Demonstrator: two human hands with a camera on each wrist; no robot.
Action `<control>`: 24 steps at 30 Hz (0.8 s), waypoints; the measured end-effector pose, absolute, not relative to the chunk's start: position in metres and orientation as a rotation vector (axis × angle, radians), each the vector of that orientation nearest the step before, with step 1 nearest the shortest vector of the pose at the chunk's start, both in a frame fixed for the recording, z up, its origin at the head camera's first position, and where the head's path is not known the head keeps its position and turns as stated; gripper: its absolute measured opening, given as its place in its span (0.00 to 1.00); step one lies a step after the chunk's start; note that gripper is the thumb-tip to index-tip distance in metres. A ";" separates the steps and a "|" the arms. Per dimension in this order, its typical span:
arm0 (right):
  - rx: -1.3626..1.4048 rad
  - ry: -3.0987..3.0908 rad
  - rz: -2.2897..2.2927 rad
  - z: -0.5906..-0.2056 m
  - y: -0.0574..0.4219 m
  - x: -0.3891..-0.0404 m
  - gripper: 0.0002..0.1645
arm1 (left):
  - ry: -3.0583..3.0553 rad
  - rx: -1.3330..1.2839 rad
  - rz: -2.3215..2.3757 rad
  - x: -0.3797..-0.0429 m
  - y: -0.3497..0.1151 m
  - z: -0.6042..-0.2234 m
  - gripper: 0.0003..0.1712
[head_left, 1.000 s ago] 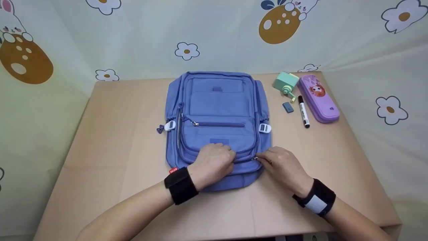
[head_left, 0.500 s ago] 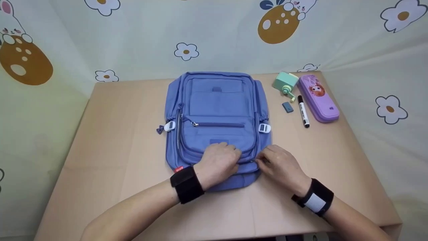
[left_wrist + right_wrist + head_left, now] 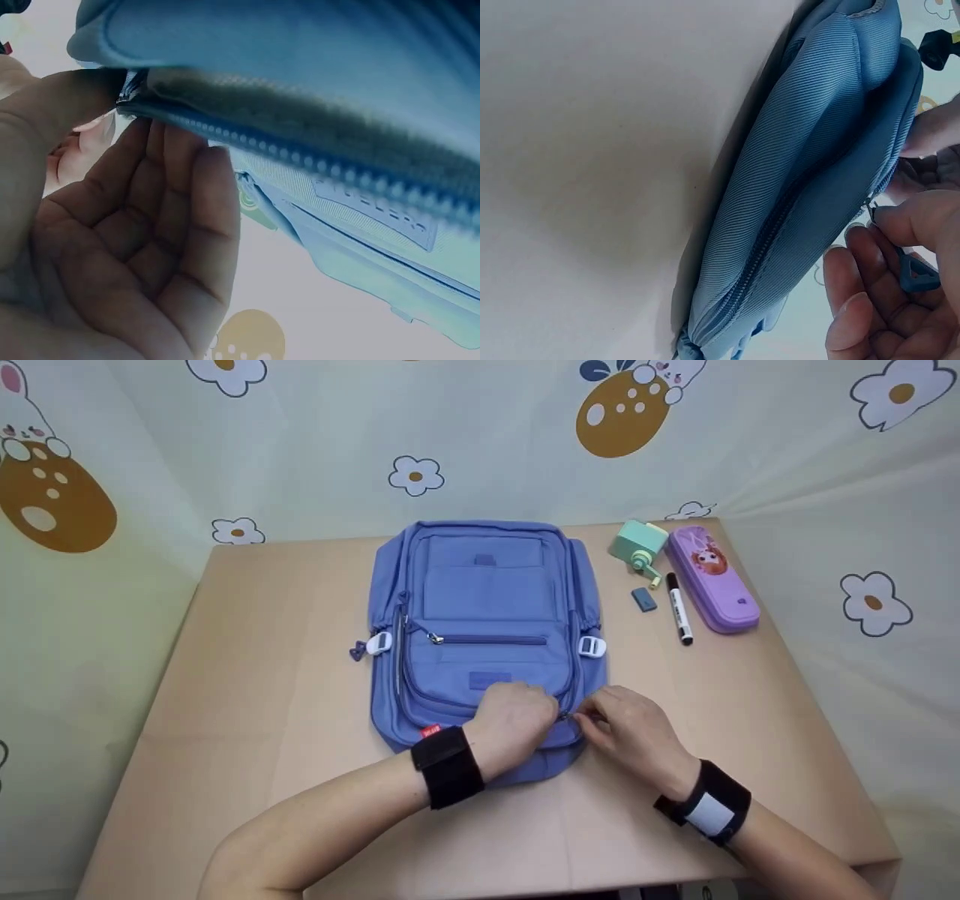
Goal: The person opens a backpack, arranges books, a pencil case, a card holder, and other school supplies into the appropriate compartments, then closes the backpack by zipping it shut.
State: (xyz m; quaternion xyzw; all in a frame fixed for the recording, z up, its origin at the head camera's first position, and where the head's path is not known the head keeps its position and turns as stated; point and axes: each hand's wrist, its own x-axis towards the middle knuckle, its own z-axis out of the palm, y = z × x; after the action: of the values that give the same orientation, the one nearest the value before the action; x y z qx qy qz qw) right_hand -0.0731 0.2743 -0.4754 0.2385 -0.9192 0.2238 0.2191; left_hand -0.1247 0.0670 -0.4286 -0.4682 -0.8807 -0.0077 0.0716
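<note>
a blue backpack (image 3: 491,592) lies front side up on the bench (image 3: 255,682), its base towards the person, with both hands at work near its lower right corner. the right hand (image 3: 634,731) pinches a zip pull (image 3: 871,208) between thumb and finger, a blue tab (image 3: 917,274) hanging among its fingers. the left hand (image 3: 514,727) grips the toothed pocket edge (image 3: 300,157) just beside it, thumb and bent fingers meeting there; how much fabric it has caught is hard to tell. the step in hand appears to be working the zip around the pocket's bend, and it should go best with the left hand keeping the edge taut close to the zip pull, its fingertips out of the track. the right hand would do well to draw low and steady along the curve rather than tugging sideways, easing off if the grey inner fabric (image 3: 300,112) threatens to catch. well apart from that corner, at the far right of the bench, lie a purple pencil case (image 3: 712,581), a marker (image 3: 679,609), a small dark block (image 3: 643,599) and a green crank-handled device (image 3: 636,540).
</note>
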 end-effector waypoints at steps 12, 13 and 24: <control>0.602 -2.651 0.599 -0.473 0.280 -0.080 0.12 | -2.678 -1.445 0.059 -0.125 0.066 -0.426 0.04; 0.588 -2.670 0.595 -0.473 0.281 -0.081 0.12 | -2.682 -1.443 0.060 -0.125 0.066 -0.426 0.04; 0.479 -2.795 0.563 -0.473 0.292 -0.098 0.07 | -2.701 -1.450 0.078 -0.124 0.067 -0.425 0.04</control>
State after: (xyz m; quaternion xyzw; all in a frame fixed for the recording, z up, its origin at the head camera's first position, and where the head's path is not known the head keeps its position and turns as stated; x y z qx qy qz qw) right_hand -0.0979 0.2923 -0.4727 0.1644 -0.9591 0.1934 0.1250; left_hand -0.1245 0.0671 -0.4250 -0.4725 -0.8802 0.0253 0.0374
